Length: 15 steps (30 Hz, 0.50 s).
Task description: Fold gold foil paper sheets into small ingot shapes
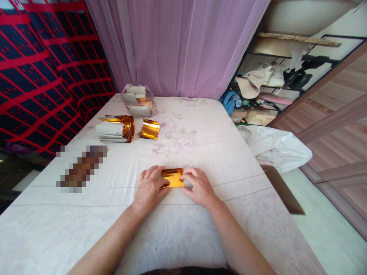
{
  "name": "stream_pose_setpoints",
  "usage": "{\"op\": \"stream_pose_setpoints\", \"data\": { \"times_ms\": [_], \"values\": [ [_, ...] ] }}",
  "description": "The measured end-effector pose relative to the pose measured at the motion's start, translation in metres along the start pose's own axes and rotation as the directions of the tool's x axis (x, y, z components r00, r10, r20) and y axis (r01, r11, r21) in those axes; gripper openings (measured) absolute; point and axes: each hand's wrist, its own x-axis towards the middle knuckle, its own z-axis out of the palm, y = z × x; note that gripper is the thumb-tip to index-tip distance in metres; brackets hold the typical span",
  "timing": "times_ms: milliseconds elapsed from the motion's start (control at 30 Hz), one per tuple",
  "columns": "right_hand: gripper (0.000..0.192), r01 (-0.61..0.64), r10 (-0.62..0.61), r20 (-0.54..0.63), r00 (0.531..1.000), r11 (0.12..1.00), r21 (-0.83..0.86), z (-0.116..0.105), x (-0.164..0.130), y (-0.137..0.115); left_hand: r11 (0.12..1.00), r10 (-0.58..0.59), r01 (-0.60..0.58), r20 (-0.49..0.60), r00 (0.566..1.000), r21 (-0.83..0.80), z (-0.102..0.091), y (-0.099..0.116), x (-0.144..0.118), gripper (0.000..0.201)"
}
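Observation:
A small sheet of shiny gold foil paper (173,178) lies in front of me, low over the cloth. My left hand (150,187) grips its left edge, thumb on the gold face and fingers curled behind. On the opposite edge, my right hand (199,186) pinches the sheet between thumb and fingers. Farther off to the left stands a stack of gold and white paper sheets (114,131), bent into a curve. Beside that stack rests a separate curved gold sheet (150,129).
A clear plastic bag (137,101) with more paper sits at the table's far end. The table wears a floral cloth (195,221). Blurred-out pixels cover an object (83,168) on the left. Right of the table are a white bag (275,149), a cardboard piece (282,191) and a shelf.

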Motion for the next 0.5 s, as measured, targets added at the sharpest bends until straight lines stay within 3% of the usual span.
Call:
{"op": "stream_pose_setpoints", "data": {
  "times_ms": [167,500],
  "values": [
    [0.022,0.015,-0.016,-0.020,1.000,0.997,-0.081,-0.0019,-0.0012,-0.0025,1.000,-0.021,0.021,0.015,1.000,0.002,0.0007,0.0007,0.0010,0.008],
    [0.004,0.172,-0.168,0.036,0.985,0.964,-0.201,-0.0046,0.0005,-0.0076,0.997,0.045,-0.042,-0.036,0.998,0.061,-0.0012,0.0034,0.0001,0.010]
  ]
}}
